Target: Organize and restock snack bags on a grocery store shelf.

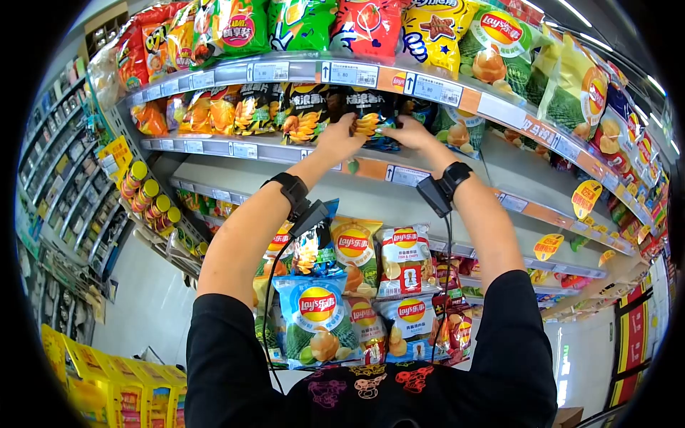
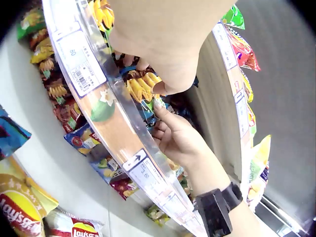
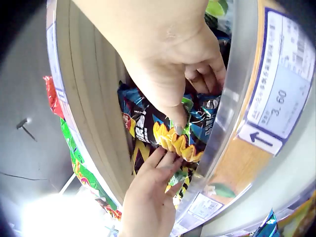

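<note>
A black chip bag (image 1: 369, 114) with a picture of yellow wavy chips sits on the second shelf, between my two hands. My left hand (image 1: 341, 140) holds its left side, and in the right wrist view that hand's fingers (image 3: 160, 160) lie against the lower part of the bag. On the other side my right hand (image 1: 412, 133) grips the bag, its thumb (image 3: 178, 121) on the printed front and the other fingers partly hidden beyond the edge. A similar black bag (image 1: 305, 114) stands just left of the held one.
Clear-edged price strips (image 1: 428, 89) run along the shelf above, close over my hands. Below, stacked Lay's bags (image 1: 314, 317) stand in front of my body. Yellow-lidded jars (image 1: 148, 189) hang at the left end, and a cable (image 1: 270, 314) dangles from each wrist camera.
</note>
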A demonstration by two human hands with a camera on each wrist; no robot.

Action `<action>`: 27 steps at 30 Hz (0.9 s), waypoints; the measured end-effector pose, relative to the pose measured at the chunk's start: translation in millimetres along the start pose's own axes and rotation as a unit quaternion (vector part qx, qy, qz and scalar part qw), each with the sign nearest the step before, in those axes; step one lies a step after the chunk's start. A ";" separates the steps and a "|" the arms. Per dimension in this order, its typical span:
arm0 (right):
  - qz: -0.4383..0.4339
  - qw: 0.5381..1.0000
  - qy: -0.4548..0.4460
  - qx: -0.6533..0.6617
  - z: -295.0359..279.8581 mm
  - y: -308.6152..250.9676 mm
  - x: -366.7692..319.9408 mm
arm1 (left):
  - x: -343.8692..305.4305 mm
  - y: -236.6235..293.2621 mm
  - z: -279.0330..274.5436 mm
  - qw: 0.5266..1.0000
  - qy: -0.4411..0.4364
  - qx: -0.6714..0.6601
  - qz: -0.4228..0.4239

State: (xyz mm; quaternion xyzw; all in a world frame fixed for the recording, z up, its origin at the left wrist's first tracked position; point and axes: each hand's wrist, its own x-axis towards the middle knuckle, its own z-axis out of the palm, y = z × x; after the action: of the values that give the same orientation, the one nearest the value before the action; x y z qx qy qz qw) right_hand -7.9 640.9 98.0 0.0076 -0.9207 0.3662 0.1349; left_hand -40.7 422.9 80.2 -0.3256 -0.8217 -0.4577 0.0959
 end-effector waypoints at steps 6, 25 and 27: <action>0.013 0.999 -0.041 0.009 -48.3 22.2 -18.6 | -5.4 35.1 9.4 0.999 -0.002 0.034 0.028; 0.184 0.965 0.034 0.183 -78.5 -3.1 -73.2 | -17.2 94.7 53.6 0.991 -0.072 0.107 0.029; 0.207 0.940 0.025 0.271 -90.3 -7.6 -77.5 | -19.3 94.4 55.2 0.992 -0.033 0.072 0.096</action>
State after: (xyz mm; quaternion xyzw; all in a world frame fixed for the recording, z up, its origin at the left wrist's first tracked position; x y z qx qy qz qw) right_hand 89.7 689.9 146.3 -0.1557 -0.7643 0.6216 0.0718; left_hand 40.7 494.1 105.4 -0.4098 -0.8202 -0.3755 0.1353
